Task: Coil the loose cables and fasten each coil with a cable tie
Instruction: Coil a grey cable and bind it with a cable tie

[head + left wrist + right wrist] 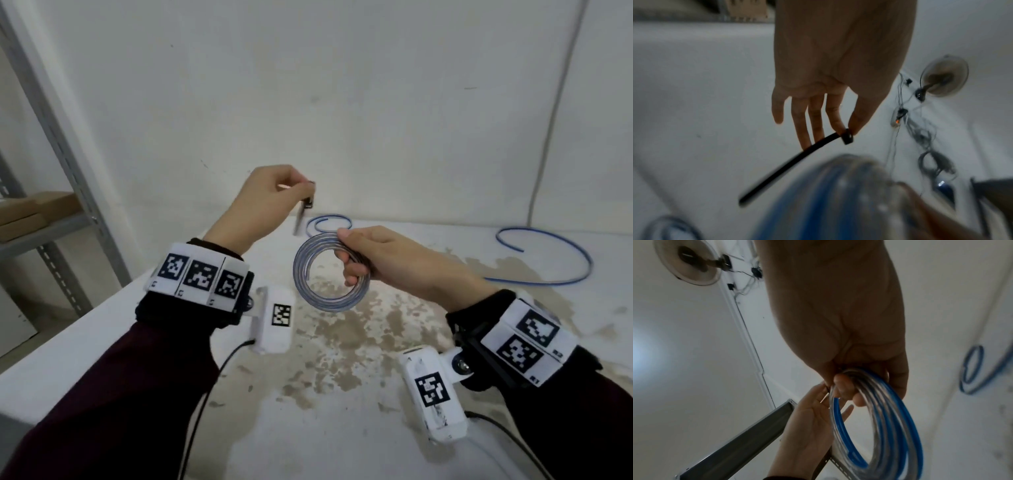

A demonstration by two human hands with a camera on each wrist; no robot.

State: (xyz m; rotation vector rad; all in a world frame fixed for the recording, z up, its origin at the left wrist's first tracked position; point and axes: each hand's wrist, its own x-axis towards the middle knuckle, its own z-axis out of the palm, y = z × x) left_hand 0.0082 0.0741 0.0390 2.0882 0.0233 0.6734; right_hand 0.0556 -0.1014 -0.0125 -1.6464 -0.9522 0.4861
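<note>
My right hand (373,257) grips a round coil of clear and blue cable (329,274) above the table, fingers curled through its ring; the same coil (879,418) hangs from the fist in the right wrist view. My left hand (270,195), raised up and to the left of the coil, pinches the head of a black cable tie (305,209) between thumb and forefinger. The tie's strap (789,165) hangs free down towards the coil (828,203), apart from it. The other left fingers are straight.
A white, stained table (342,394) lies below. Two loose blue cables rest on it: a small curl (329,221) at the back and a long arc (555,260) at the right. A grey metal shelf (44,226) with cardboard boxes stands left. A grey cord (548,130) runs down the wall.
</note>
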